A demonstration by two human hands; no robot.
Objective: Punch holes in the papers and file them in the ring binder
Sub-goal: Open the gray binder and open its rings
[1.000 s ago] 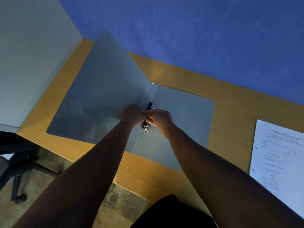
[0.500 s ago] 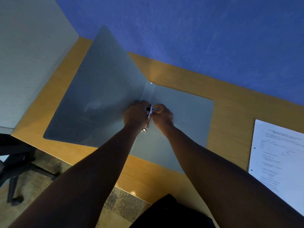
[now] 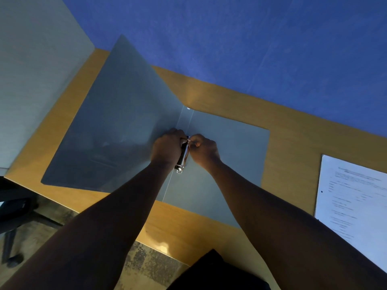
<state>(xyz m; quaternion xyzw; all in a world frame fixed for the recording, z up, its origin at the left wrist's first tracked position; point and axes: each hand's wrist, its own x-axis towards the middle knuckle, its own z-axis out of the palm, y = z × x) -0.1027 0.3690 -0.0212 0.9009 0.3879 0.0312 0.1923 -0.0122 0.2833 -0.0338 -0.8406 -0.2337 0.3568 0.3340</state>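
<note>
A grey ring binder (image 3: 230, 147) lies open on the wooden desk (image 3: 293, 135), its left cover tilted up. The metal ring mechanism (image 3: 182, 159) runs along the spine in the middle. My left hand (image 3: 166, 148) grips the far ring from the left side, and my right hand (image 3: 204, 150) pinches the same ring from the right. The near ring shows below my hands. Punched printed papers (image 3: 354, 197) lie on the desk at the right edge, a hole visible near their left margin.
A blue partition (image 3: 230, 38) stands behind the desk and a pale grey panel (image 3: 31, 70) on the left. An office chair base (image 3: 12, 206) sits on the floor at the lower left. Bare desk lies between binder and papers.
Both hands slid further up the spine mechanism and closed in on the far ring. The near end of the mechanism is now uncovered.
</note>
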